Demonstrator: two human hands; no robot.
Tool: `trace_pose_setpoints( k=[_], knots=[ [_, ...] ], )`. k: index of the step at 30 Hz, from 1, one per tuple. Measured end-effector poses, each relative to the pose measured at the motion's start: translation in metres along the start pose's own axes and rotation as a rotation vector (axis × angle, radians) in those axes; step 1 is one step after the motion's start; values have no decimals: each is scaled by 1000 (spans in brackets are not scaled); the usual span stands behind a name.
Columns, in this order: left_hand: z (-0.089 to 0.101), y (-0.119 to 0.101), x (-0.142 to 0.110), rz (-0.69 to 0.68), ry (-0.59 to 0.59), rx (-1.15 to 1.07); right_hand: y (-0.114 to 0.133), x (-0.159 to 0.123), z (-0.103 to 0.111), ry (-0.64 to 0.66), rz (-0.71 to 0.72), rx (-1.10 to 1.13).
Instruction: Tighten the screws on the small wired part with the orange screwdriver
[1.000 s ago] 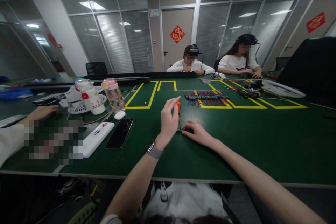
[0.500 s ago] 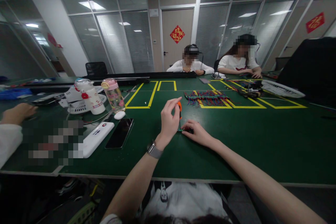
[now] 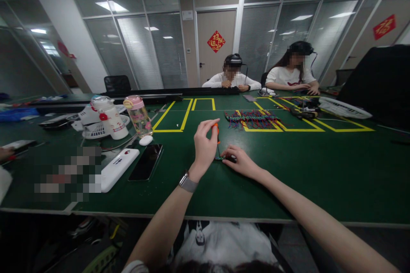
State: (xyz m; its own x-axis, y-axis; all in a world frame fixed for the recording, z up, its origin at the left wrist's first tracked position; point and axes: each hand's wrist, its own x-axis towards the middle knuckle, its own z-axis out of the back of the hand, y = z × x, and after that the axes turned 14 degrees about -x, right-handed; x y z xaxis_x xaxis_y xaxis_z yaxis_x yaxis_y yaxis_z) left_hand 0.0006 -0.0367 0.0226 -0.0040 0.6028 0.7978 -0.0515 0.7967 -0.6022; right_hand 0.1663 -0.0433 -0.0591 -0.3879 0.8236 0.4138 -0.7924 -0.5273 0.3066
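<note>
My left hand [image 3: 204,145] is raised over the green table [image 3: 320,179], fingers closed on an orange-handled screwdriver [image 3: 217,133] that stands upright with its tip down. The tip meets a small dark part [image 3: 221,158] lying on the table. My right hand [image 3: 240,162] presses that part down with its fingers pinched on it. A watch is on my left wrist.
A black phone [image 3: 146,161], a white case [image 3: 117,169], a pink-capped bottle [image 3: 138,115] and a white bottle [image 3: 110,117] lie to the left. A bundle of coloured wires [image 3: 253,119] lies beyond, among yellow tape outlines. Two people sit at the far side; another person's hand [image 3: 4,152] is at the left edge.
My hands stay almost in place; the left has shifted slightly on the screwdriver. The person at the left has drawn their hand and sleeve back toward the frame edge.
</note>
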Motion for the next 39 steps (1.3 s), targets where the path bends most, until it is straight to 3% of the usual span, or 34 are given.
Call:
trace_pose_setpoints(
  k=[4, 10, 16, 23, 29, 35, 39],
  knots=[
    [0, 0, 0, 17, -50, 74, 1, 0, 0, 0, 3, 3],
    [-1, -1, 0, 11, 54, -70, 1, 0, 0, 1, 17, -2],
    [0, -4, -1, 19, -1, 83, 2, 0, 0, 6, 11, -3],
    [-1, -2, -2, 28, 76, -76, 3, 0, 1, -1, 21, 5],
    [-1, -2, -2, 17, 19, 63, 3, 0, 1, -7, 19, 8],
    [-2, -1, -1, 26, 113, -55, 3, 0, 2, 5, 14, 3],
    [-2, 0, -2, 24, 74, -16, 3, 0, 2, 1, 22, 2]
  ],
)
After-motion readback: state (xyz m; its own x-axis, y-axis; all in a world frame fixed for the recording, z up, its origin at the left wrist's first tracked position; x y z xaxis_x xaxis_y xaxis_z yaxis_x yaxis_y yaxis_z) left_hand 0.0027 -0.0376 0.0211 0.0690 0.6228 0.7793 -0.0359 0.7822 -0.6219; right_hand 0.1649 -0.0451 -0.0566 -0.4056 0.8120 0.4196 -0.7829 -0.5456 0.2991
